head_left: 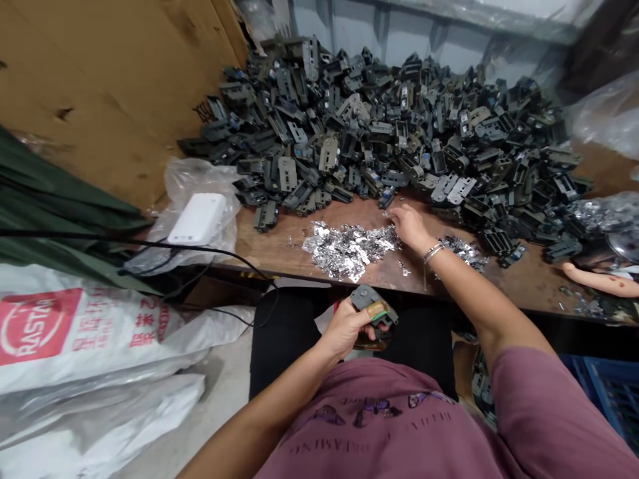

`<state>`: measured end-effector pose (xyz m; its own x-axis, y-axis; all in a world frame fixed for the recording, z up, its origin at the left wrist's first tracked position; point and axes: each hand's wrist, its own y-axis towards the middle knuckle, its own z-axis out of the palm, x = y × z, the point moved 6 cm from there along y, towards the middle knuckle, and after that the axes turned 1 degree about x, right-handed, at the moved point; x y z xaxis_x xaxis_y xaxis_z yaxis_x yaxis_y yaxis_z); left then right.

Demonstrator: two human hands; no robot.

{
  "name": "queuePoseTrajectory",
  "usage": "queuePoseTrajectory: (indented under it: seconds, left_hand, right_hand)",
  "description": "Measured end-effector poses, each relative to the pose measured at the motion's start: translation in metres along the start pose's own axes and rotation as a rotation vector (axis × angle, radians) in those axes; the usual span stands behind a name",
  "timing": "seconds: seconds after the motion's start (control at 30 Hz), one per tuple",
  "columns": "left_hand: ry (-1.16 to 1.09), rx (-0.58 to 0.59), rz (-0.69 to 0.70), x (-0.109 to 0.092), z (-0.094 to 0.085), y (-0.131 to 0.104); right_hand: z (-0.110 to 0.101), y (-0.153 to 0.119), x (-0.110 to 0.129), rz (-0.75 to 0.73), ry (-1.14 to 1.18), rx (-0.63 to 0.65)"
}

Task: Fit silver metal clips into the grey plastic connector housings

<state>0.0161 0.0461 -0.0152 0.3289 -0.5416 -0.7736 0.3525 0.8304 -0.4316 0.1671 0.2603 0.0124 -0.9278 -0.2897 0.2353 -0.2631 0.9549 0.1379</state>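
Note:
My left hand [344, 327] is closed around a dark grey plastic housing [363, 296], held low over my lap in front of the table edge. Something tan with a green edge covers its thumb. Out over the wooden table [269, 249], my right hand [410, 227] has its fingers drawn together at the right end of a pile of small shiny metal pieces [344, 247]. Whether a piece is between those fingertips is too small to make out. A second heap of metal pieces [462, 251] lies right of the right wrist, partly behind it.
A large mound of similar dark plastic housings [349, 126] covers the back of the table. At left, a white box [198, 218] rests on clear plastic, with a black cable [219, 250] crossing nearby. White sacks [114, 326] stand at lower left, a blue crate [612, 386] at lower right.

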Motion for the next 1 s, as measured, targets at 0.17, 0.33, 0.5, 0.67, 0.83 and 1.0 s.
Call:
queuePoseTrajectory:
  seconds: [0.17,0.33,0.5,0.67,0.83,1.0]
  left_hand:
    - [0.029,-0.08,0.033,-0.004,-0.024,-0.003]
    - [0.031,-0.126,0.084,-0.015,-0.039,-0.002]
    - [0.025,-0.137,0.101,-0.015,-0.036,0.0]
    - [0.045,-0.149,0.105,-0.009,-0.033,-0.001]
    - [0.082,-0.182,0.115,-0.019,-0.035,-0.007]
    - [0.052,-0.174,0.146,-0.021,-0.035,-0.009]
  right_hand:
    - [0.019,0.035,0.003,-0.013,-0.151,0.118]
    - [0.02,0.039,0.0,-0.065,-0.185,0.15]
    - [0.022,0.038,-0.004,-0.096,-0.191,0.17]
    - [0.026,0.045,-0.003,-0.104,-0.178,0.178]
    - [0.031,0.05,-0.01,-0.05,-0.128,0.229]
    - [0.03,0.046,-0.018,-0.009,-0.094,0.251]
